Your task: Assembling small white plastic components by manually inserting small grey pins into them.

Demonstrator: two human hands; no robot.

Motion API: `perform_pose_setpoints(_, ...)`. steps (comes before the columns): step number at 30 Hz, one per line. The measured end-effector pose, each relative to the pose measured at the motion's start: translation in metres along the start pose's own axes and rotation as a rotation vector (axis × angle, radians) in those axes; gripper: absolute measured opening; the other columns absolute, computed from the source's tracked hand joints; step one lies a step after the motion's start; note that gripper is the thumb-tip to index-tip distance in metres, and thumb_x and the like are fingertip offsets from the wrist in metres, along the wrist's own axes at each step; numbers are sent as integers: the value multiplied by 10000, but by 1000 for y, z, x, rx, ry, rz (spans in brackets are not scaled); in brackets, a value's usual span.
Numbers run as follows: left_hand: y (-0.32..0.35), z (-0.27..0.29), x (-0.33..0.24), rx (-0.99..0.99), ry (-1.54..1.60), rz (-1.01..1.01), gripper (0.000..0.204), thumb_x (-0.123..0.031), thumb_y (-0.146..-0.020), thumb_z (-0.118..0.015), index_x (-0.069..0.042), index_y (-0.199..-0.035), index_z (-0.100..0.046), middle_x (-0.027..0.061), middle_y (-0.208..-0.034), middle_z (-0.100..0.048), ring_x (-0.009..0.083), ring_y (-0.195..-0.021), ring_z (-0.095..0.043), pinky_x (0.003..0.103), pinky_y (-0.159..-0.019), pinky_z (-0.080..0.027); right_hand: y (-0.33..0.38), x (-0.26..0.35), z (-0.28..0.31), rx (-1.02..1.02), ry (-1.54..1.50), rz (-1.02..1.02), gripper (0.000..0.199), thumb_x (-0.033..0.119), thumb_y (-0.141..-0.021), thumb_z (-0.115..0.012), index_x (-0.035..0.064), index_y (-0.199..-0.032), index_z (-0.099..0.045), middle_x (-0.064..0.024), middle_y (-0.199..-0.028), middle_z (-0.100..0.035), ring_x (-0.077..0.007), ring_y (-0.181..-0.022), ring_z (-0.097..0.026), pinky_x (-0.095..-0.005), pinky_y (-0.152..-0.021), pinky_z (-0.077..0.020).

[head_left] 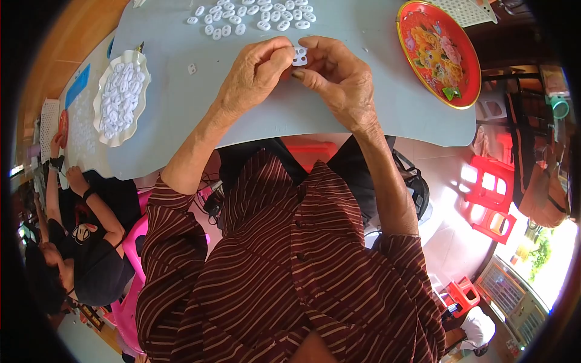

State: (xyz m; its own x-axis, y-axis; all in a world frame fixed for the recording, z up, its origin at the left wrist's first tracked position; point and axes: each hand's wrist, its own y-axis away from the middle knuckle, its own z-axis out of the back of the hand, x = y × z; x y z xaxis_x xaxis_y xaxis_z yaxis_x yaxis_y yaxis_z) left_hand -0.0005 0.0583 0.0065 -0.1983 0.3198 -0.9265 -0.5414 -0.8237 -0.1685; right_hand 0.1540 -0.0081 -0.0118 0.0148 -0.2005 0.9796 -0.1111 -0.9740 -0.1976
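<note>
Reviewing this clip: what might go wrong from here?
The small white piece with dark spots sits at the fingertips of the left hand and right hand; it might slip and drop onto the grey table.

The loose small white piece to the left of the left hand could be brushed away by a sweep that way.

The white, wavy-rimmed dish is heaped with white oval pieces; a knock could spill some.
</note>
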Motion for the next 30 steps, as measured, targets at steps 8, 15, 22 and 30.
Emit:
perform_pose_setpoints(8, 4, -5, -1, 29, -12, -12, 223, -171, -894, -434, -5, -747, -452, 39, -564, -330, 92, -517, -302, 275, -455, -294, 0, 4, -3, -7, 115, 11, 289, 4, -744, -695, 24, -1009, -582, -38, -775, -628, -100, -721, -618, -253, -680, -515)
perform_pose_setpoints(15, 6, -6, -5, 38, -95, -86, 181, -118, -882, -431, 18, -764, -438, 98, -620, -419, 174, -543, -340, 328, -517, -362, 0, 9, 0, 34, 202, 12, 231, 2, -748, -700, 5, -935, -563, -57, -778, -642, -114, -721, -621, -262, -678, -514)
perform_pose_setpoints(22, 9, -8, -1, 58, -94, -105, 169, -105, -870, -434, 28, -765, -426, 108, -645, -399, 200, -570, -361, 345, -543, -367, 1, 3, 1, 41, 166, 24, 226, 15, -755, -710, -13, -918, -556, -68, -766, -641, -122, -715, -620, -268, -670, -511)
perform_pose_setpoints(30, 13, -10, -3, 64, -58, -93, 179, -118, -875, -426, 28, -772, -430, 104, -662, -409, 187, -582, -366, 334, -546, -371, 6, 14, 2, 43, 330, 50, 222, 23, -749, -722, -17, -897, -562, -73, -739, -642, -108, -677, -612, -265, -625, -506)
